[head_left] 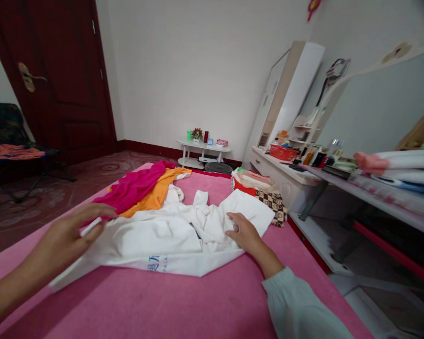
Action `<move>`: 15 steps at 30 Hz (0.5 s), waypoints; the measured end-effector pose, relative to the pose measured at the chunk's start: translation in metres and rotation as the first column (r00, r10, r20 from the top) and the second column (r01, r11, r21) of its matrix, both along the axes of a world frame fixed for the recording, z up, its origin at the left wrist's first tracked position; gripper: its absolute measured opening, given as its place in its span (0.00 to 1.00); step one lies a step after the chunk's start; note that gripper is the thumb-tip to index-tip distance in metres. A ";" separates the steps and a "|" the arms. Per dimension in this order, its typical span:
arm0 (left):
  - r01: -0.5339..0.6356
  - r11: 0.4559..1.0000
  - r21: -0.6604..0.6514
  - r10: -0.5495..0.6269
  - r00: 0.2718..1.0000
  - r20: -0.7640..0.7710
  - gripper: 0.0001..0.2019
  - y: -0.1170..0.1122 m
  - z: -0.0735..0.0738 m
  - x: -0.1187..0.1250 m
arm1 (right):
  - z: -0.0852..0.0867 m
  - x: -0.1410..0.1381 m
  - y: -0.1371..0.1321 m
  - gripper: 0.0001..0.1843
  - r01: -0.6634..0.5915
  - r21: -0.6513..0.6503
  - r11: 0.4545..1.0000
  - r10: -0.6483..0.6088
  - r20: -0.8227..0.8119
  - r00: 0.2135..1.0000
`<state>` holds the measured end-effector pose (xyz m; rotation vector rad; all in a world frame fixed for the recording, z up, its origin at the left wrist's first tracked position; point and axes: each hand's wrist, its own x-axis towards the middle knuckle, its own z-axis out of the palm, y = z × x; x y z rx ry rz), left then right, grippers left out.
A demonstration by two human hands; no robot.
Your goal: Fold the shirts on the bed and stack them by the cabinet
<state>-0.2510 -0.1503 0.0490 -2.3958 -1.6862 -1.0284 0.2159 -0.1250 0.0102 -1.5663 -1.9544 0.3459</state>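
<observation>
A white shirt (pixel 144 240) with blue lettering lies rumpled across the pink-covered bed, its near edge lifted in places. At its left end my left hand (pixel 72 230) pinches a bit of the white cloth between thumb and fingers. My right hand (pixel 245 231) has its fingers curled on the shirt's bunched right part, gripping the fabric; the fingertips partly sink into the folds. Just beyond the shirt, to the left, a magenta garment (pixel 141 188) and an orange garment (pixel 159 190) lie heaped together.
Bags or folded cloths, one with a brown check pattern (pixel 273 207), rest at the bed's far right corner. A dressing table (pixel 268 165) with a red basket (pixel 283 151) and bottles stands right. A low white stand (pixel 205 147), a chair (pixel 14 146) and a door (pixel 67 84) are farther off.
</observation>
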 end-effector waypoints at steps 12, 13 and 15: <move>0.291 0.859 -0.422 -0.374 0.918 -0.128 0.13 -0.008 -0.006 0.099 | 0.031 0.006 -0.015 0.04 0.029 -0.296 0.955 -0.051 -0.068 0.996; 0.312 0.859 -0.406 -0.377 0.922 -0.088 0.11 -0.009 0.001 0.097 | 0.036 0.005 -0.015 0.05 -0.003 -0.350 0.937 -0.081 -0.226 0.971; 0.329 0.878 -0.346 -0.324 0.943 0.074 0.09 -0.012 0.017 0.090 | 0.047 0.004 -0.014 0.09 -0.083 -0.301 0.950 -0.111 -0.574 0.811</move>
